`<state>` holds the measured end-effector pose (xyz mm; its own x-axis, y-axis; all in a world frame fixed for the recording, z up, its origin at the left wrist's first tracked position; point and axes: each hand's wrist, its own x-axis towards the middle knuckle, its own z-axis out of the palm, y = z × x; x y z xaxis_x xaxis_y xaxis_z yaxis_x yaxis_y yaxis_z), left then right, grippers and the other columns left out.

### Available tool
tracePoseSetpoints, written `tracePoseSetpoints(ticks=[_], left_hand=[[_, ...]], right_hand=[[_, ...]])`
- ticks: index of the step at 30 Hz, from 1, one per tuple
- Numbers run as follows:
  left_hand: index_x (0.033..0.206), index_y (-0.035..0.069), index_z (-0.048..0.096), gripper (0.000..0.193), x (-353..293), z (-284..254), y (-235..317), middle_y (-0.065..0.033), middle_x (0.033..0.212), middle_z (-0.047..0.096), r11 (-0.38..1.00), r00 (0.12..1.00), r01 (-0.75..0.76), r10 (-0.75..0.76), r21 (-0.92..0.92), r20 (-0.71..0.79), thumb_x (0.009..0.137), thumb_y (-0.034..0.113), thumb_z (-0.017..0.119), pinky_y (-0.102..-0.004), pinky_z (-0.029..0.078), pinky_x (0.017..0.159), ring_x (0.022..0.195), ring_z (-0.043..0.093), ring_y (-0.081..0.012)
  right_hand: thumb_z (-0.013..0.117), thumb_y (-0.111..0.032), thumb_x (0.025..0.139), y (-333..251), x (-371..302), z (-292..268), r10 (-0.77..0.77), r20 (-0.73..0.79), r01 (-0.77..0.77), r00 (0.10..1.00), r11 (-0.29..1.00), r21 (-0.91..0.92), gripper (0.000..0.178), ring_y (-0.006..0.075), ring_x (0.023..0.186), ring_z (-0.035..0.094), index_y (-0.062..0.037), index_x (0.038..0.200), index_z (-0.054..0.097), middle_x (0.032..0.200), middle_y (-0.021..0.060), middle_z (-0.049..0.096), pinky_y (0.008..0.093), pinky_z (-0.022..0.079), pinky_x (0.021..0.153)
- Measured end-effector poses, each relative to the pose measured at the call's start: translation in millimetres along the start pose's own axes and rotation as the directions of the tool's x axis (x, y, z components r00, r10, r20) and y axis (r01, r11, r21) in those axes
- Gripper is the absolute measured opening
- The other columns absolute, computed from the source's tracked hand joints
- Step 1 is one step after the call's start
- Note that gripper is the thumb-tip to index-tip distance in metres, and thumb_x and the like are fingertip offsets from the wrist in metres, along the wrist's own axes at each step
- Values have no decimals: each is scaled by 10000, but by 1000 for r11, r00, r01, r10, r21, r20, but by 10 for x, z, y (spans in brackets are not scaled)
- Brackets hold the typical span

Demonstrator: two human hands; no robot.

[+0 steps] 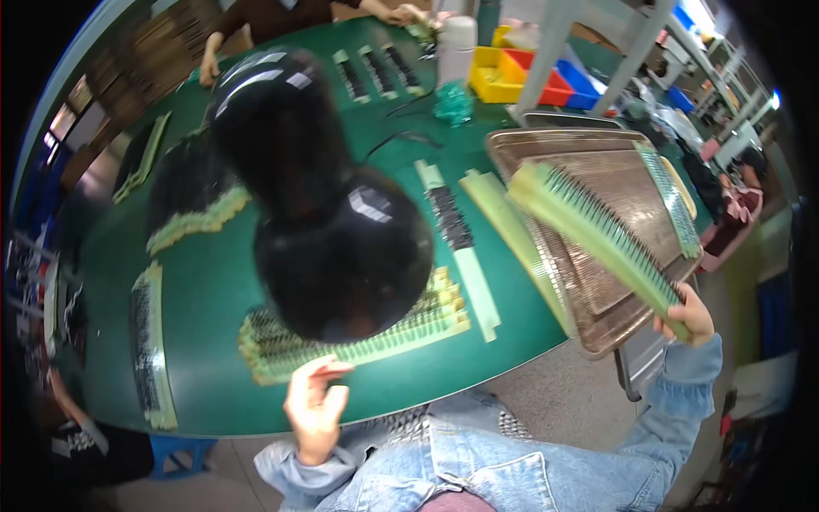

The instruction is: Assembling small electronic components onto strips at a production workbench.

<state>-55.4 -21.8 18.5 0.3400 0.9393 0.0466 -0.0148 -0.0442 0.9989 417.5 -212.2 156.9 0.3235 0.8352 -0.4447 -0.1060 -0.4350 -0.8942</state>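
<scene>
My right hand [693, 316] grips one end of a long pale-green strip [597, 235] with a row of dark pin-like teeth along one edge. The strip is raised at a slant over a brown metal tray [589, 316]. My left hand [317, 410] holds nothing; its fingers are loosely apart by the near edge of a block of similar toothed green strips [384, 343] laid side by side on the green table [213, 341]. A big glossy black rounded object [341, 247] hides part of that block. Its kind is unclear.
More green strips with dark parts, such as one strip [153, 346], lie around the table. Yellow, red and blue bins [499, 77] and a white cylinder [456, 51] stand at the back. Another person's hand [209, 68] is across the table. A blue stool [183, 456] is lower left.
</scene>
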Motion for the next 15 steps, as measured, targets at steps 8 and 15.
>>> tracePoseSetpoints(ticks=[8,15], left_hand=[[1332,34,192,730,-124,-360,-78,-238,1075,511,470,890,455,-273,-756,365,765,97,646,-344,533,560,726,610,-322],[952,-6,518,293,-310,-987,69,-94,870,598,975,954,176,-202,-133,-223,696,-33,659,-274,492,653,723,589,-182]], right_hand=[[749,-281,716,29,596,1748,146,735,490,662,659,-571,567,207,749,625,56,1106,514,913,158,631,284,480,672],[686,-124,710,378,988,2618,-330,689,747,645,464,-476,338,288,764,578,-39,1002,539,858,127,546,350,468,685]])
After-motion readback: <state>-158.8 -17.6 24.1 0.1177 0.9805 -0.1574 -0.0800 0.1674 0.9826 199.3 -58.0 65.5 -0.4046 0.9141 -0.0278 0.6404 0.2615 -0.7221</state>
